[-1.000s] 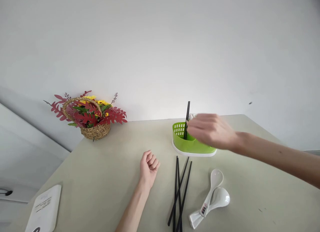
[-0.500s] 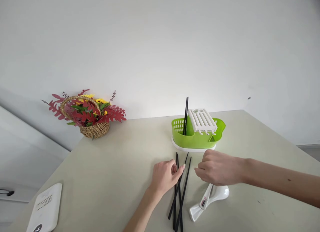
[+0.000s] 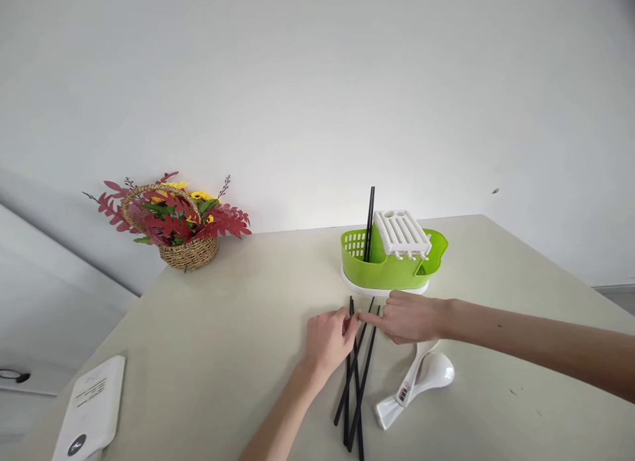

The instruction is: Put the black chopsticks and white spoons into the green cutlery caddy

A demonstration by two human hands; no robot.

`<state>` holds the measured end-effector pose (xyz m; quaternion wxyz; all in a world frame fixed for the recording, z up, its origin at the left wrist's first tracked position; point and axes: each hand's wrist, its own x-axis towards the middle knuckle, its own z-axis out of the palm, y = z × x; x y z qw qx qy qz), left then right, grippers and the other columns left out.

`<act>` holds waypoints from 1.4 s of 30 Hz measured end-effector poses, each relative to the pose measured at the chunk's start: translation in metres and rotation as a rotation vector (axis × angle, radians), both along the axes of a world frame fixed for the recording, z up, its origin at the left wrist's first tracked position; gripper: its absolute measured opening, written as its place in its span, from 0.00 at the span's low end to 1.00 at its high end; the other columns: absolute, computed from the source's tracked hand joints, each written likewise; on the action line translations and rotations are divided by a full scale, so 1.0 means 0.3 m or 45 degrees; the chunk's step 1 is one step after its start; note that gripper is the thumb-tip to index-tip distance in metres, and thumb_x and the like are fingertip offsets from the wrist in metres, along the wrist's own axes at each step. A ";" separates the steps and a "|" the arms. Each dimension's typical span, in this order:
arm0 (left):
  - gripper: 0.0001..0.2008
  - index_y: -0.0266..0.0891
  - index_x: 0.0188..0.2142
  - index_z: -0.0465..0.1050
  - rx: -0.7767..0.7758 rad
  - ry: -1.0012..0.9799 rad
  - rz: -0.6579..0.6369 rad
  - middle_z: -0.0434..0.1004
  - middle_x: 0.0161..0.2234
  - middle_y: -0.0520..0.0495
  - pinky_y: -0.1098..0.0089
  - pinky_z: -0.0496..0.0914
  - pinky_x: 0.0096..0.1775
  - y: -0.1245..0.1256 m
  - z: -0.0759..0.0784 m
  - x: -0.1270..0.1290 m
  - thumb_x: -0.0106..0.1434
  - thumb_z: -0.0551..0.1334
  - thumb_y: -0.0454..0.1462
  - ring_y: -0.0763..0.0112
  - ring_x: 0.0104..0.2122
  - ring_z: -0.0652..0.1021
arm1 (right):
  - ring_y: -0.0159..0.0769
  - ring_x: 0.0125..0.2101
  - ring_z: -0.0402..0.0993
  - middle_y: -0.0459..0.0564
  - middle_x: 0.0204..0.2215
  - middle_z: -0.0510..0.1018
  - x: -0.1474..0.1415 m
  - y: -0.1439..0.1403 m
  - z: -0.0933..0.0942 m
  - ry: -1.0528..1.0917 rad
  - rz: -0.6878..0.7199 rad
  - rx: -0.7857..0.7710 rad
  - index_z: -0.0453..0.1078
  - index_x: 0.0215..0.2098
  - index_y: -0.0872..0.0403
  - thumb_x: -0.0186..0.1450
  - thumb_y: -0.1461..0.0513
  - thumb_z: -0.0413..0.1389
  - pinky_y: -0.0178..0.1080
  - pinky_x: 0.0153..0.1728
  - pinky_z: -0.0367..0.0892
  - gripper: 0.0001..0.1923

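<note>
Far left of the green rack, at the table's near corner: a white flat device, lying face up. Further back, left of the rack and near the wall: a woven basket of red and yellow flowers. Just in front of the rack: loose black chopsticks, fanned on the table, tips towards the rack. Left hand curled over their upper ends, fingers touching one stick; firm grip or not, cannot tell. Inside the rack's left compartment: upright black chopsticks; a white slotted insert to their right. Right hand, in front of the rack, fingers pinched together at the stick tips, meeting the left hand. Below that hand, right of the loose sticks: white spoons, stacked.
</note>
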<state>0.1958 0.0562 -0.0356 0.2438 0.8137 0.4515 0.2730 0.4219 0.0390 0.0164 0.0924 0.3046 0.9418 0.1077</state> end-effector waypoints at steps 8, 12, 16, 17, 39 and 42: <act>0.17 0.42 0.26 0.66 0.007 -0.038 0.016 0.69 0.20 0.50 0.66 0.45 0.30 0.002 -0.005 0.003 0.71 0.61 0.43 0.70 0.19 0.64 | 0.37 0.20 0.73 0.46 0.22 0.79 -0.030 0.010 -0.025 -0.077 -0.020 -0.024 0.71 0.53 0.57 0.66 0.70 0.56 0.40 0.23 0.46 0.18; 0.17 0.42 0.25 0.66 0.029 0.006 0.014 0.69 0.20 0.51 0.66 0.46 0.30 0.002 0.001 0.003 0.71 0.61 0.42 0.70 0.19 0.64 | 0.36 0.21 0.73 0.46 0.23 0.79 -0.037 0.009 -0.011 -0.152 0.010 -0.028 0.72 0.52 0.56 0.68 0.71 0.55 0.40 0.24 0.46 0.15; 0.17 0.42 0.25 0.66 0.022 -0.032 0.011 0.67 0.19 0.51 0.67 0.45 0.30 0.003 -0.001 0.002 0.71 0.60 0.43 0.71 0.18 0.62 | 0.36 0.20 0.72 0.47 0.22 0.79 -0.045 0.008 -0.003 -0.177 0.048 -0.005 0.73 0.48 0.56 0.68 0.71 0.56 0.40 0.23 0.44 0.11; 0.17 0.43 0.25 0.66 0.015 -0.058 0.014 0.67 0.19 0.51 0.67 0.46 0.30 0.004 -0.003 0.001 0.71 0.61 0.44 0.71 0.18 0.61 | 0.36 0.20 0.71 0.47 0.22 0.78 -0.047 0.008 -0.001 -0.166 0.058 0.001 0.73 0.46 0.56 0.68 0.71 0.56 0.40 0.23 0.44 0.10; 0.23 0.37 0.38 0.73 -0.676 -0.636 -0.505 0.78 0.33 0.45 0.69 0.67 0.38 -0.023 0.094 -0.012 0.75 0.55 0.55 0.69 0.31 0.74 | 0.32 0.18 0.63 0.46 0.21 0.76 -0.067 -0.004 0.301 -0.242 0.033 -0.063 0.74 0.39 0.57 0.70 0.74 0.53 0.39 0.23 0.43 0.10; 0.25 0.36 0.43 0.73 -0.927 -0.680 -0.650 0.78 0.30 0.45 0.68 0.67 0.34 -0.030 0.102 -0.013 0.73 0.58 0.57 0.70 0.27 0.75 | 0.32 0.18 0.62 0.45 0.19 0.73 -0.049 0.011 0.334 -0.244 -0.007 -0.008 0.72 0.35 0.57 0.69 0.74 0.54 0.39 0.23 0.42 0.09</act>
